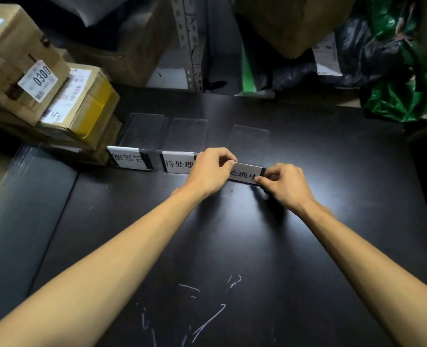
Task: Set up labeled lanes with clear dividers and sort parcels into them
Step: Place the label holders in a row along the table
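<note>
Three clear acrylic dividers with white paper labels stand in a row on the black table (232,246). The left divider (142,131) carries a label (129,159) that reads upside down. The middle divider (184,135) carries a label (178,163) with black characters. The right divider (250,141) has a label (245,173) on its front. My left hand (211,169) pinches that label's left end between thumb and fingers. My right hand (285,182) pinches its right end.
Stacked cardboard parcels (27,71) with shipping labels sit at the far left, one taped yellow (97,106). More boxes (290,23), black bags (372,61) and green bags (407,96) crowd the back and right. White scratches (207,319) mark the near table.
</note>
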`<state>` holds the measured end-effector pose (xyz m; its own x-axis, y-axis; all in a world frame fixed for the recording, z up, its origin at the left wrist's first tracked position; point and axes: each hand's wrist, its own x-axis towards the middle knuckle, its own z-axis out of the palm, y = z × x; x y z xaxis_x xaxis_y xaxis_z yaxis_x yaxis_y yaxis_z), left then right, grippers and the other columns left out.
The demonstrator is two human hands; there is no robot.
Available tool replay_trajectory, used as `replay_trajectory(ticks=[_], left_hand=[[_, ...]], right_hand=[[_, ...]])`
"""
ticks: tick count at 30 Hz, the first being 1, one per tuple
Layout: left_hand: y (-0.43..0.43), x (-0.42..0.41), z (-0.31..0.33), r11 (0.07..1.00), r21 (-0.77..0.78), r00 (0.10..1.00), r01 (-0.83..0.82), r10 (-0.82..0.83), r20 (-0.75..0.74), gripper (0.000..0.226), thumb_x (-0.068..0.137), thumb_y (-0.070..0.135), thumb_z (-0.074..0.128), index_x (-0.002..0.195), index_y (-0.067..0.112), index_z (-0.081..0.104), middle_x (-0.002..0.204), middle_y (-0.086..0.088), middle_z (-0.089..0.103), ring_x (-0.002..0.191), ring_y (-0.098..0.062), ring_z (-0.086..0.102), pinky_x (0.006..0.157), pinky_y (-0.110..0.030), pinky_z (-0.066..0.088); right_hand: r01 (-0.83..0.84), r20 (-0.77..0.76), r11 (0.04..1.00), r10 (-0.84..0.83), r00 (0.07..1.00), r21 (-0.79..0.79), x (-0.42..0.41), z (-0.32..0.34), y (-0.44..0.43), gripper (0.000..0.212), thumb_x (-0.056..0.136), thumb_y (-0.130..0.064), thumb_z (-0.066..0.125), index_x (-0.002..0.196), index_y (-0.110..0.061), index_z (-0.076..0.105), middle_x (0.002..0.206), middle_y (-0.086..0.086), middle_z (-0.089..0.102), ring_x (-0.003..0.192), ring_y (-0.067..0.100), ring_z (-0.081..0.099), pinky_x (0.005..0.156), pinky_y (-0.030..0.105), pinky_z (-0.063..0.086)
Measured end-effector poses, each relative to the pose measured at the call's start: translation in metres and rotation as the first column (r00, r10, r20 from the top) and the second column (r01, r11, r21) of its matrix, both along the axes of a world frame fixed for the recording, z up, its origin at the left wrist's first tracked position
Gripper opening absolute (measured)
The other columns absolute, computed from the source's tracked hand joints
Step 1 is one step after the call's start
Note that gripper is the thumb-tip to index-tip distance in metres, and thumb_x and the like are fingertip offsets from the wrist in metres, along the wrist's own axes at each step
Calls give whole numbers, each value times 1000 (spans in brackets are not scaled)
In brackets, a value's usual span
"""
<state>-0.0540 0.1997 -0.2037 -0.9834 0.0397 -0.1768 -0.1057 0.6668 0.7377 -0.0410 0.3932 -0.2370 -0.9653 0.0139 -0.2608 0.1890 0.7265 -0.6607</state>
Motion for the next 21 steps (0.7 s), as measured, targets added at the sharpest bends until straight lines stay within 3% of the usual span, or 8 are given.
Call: replay_trajectory(ticks=[3,5,8,11,14,17,21], left_hand=[[-1,1,0,1000,-6,1000,-18,18,18,12,90,22,63,89,28,73,79,15,67,83,-6,63,74,-17,39],[-1,3,1,1000,-21,998,22,-21,57,14,90,24,63,99,29,73,91,11,71,91,-8,65,82,-20,44],[-4,4,12,990,-20,983,141,-138,124,35,92,24,62,126,26,62,124,2,65,113,-17,59,102,-31,44],[-16,7,33,969,-53,962,240,-230,145,42,94,26,58,135,26,54,138,-3,54,125,-21,52,105,-31,39],[-33,5,63,966,-30,960,256,-251,121,34,95,25,56,129,26,59,133,-1,58,119,-17,55,99,-32,44],[-51,3,92,970,-4,967,241,-240,90,27,95,23,55,121,25,63,121,3,63,105,-13,58,89,-32,50],[-94,4,130,982,-4,981,190,-190,38,24,95,21,55,115,23,67,111,6,67,99,-11,60,85,-26,44]], right_hand=[[12,16,1000,-12,1000,2,3,1,-1,7,86,-27,76,86,-20,78,69,-10,67,76,13,67,62,22,45],[1,50,1000,-2,999,9,3,7,-1,8,86,-26,75,89,-19,77,70,-8,68,77,12,67,62,21,44],[-80,103,994,72,992,76,1,22,2,10,87,-22,72,94,-17,75,83,-1,71,88,16,67,64,22,41],[-189,144,965,164,976,183,4,52,2,28,92,-18,58,117,-19,70,112,4,72,107,23,66,81,26,46],[-230,113,932,205,972,281,0,91,-1,43,93,-13,49,134,-19,60,134,7,64,122,27,59,101,35,47],[-271,72,912,261,963,307,-7,128,-13,42,95,-14,46,134,-20,60,137,5,62,126,27,56,104,37,46],[-324,-4,899,340,940,293,-20,176,-60,37,97,-20,50,132,-21,62,135,2,64,125,24,58,105,36,46]])
